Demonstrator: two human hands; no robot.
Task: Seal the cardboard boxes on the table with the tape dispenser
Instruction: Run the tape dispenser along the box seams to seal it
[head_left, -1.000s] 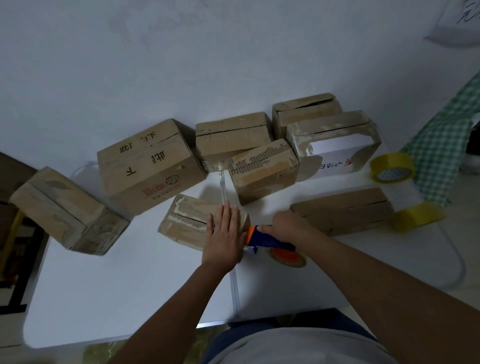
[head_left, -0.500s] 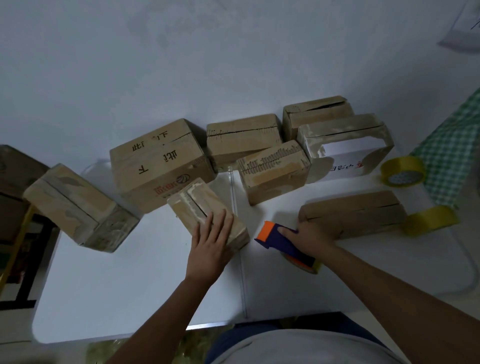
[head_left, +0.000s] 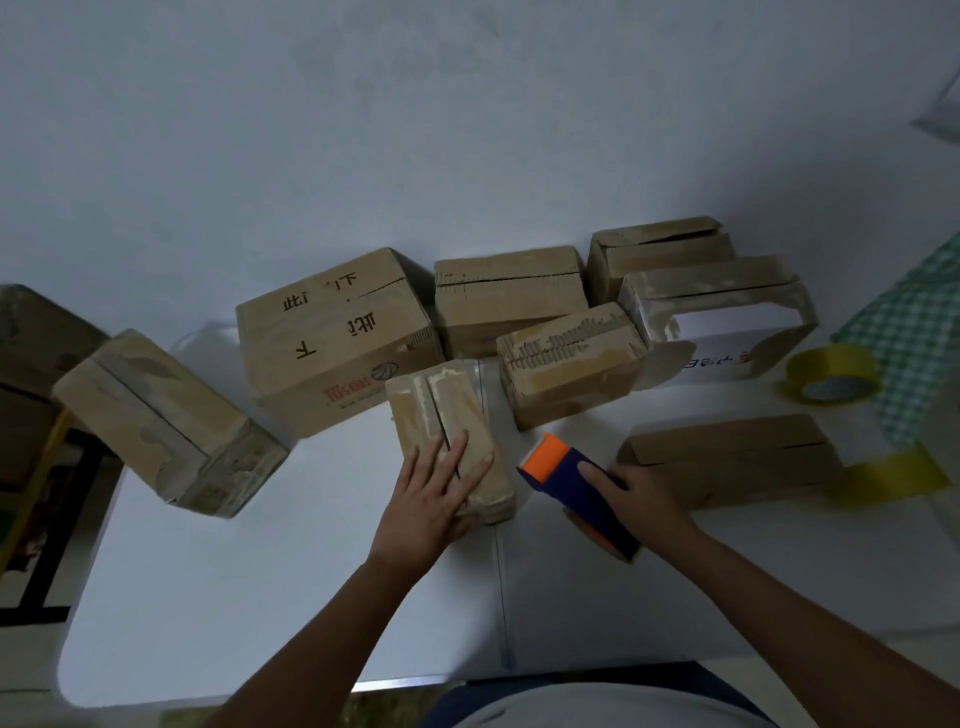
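Brown cardboard, scuffed and patched with pale old tape, is making up the small box (head_left: 451, 436) we are steadying: our left hand (head_left: 434, 501) is lying flat on its near end, fingers straight and spread across the dark centre seam that is running lengthwise between its two top flaps. The box is sitting on the white tabletop (head_left: 270, 587), near the middle, just in front of a larger printed box (head_left: 337, 338). Our right hand (head_left: 636, 496) is gripping the tape dispenser (head_left: 582, 488), its fingers curled round the dark blue body, and the orange front end is pointing toward the small box, just beside it. Two yellow tape rolls (head_left: 831, 373) are lying at the right.
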